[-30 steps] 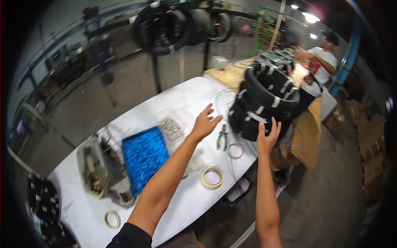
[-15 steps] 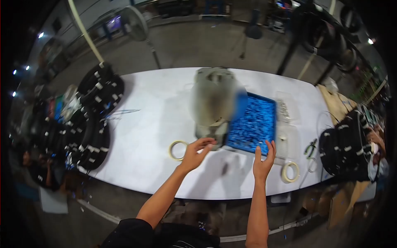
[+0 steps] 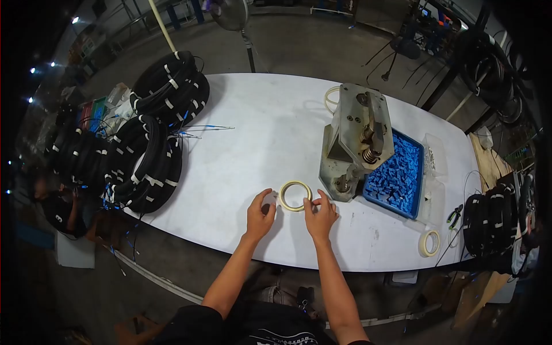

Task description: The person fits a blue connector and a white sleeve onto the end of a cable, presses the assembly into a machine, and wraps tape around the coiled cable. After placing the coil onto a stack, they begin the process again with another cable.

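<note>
While the tape roll (image 3: 292,209), near the metal device (image 3: 359,133), is flanked by a part-open, empty left hand (image 3: 260,219) and a half-curled right hand (image 3: 322,222) whose hold cannot be told, it could be knocked away by uneven contact.

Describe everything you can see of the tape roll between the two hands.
The tape roll is a narrow, pale yellow ring with a smooth-looking band, resembling masking tape. White tabletop shows through its open centre. It appears to lie flat on that surface, near the table's front edge. The right hand overlaps its right edge and seems to touch it; whether it grips cannot be told. The left hand is beside its left edge, apparently apart from it.
</note>
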Tool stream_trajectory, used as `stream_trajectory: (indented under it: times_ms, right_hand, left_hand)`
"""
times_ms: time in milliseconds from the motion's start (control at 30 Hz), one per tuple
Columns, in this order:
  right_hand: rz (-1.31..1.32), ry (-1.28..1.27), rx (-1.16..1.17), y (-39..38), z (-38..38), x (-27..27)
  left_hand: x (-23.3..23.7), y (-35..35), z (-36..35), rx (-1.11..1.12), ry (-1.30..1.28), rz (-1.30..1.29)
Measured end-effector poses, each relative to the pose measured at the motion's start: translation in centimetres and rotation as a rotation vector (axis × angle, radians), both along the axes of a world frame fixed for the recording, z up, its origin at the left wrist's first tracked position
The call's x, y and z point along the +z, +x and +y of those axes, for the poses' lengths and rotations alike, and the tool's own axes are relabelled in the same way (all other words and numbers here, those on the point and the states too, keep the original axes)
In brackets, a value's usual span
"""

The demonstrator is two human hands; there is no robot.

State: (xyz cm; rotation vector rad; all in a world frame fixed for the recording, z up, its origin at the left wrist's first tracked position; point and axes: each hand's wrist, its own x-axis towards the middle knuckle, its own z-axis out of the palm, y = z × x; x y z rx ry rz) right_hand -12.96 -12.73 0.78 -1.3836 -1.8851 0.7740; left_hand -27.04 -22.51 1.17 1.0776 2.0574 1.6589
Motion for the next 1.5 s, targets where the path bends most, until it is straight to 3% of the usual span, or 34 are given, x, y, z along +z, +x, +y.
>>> stream_trajectory:
  times_ms: [33,100,367,500,700,900,1100,1300,1367,1500]
  right_hand:
    - [-0.003,-0.005,-0.009,-0.6,0.0,-0.2]
    - [-0.171,0.036,-0.023,-1.4,0.0,-0.6]
    - [0.024,-0.026,-0.081,-0.4,1.4,-1.5]
    - [0.182,-0.010,-0.138,0.9,1.7,0.1]
    - [0.216,-0.008,-0.197,5.7,2.1,-0.8]
    - [0.345,0.034,-0.393,12.5,1.7,0.5]
    - [0.368,0.142,-0.695,22.7,2.4,1.5]
    - [0.256,0.371,-0.996,35.6,4.9,1.1]
    - [0.262,0.412,-1.065,37.6,6.2,3.0]
    - [0.126,0.473,-1.064,40.7,9.0,0.8]
  left_hand:
    - [0.0,-0.1,0.2,-0.009,-0.005,-0.003]
    - [-0.2,-0.2,0.4,0.051,-0.064,0.498]
    - [-0.8,-0.5,0.8,-0.071,-0.188,0.477]
    - [-0.8,0.0,1.7,-0.143,-0.075,0.465]
    - [-0.5,2.9,3.1,-0.323,-0.026,0.505]
    - [0.5,9.4,6.3,-0.502,0.041,0.468]
    - [1.2,19.2,12.0,-0.786,-0.002,0.138]
    - [1.8,32.3,19.7,-1.088,0.249,0.185]
    - [2.4,35.3,21.4,-1.124,0.244,0.167]
    - [1.2,37.9,23.9,-1.111,0.259,0.229]
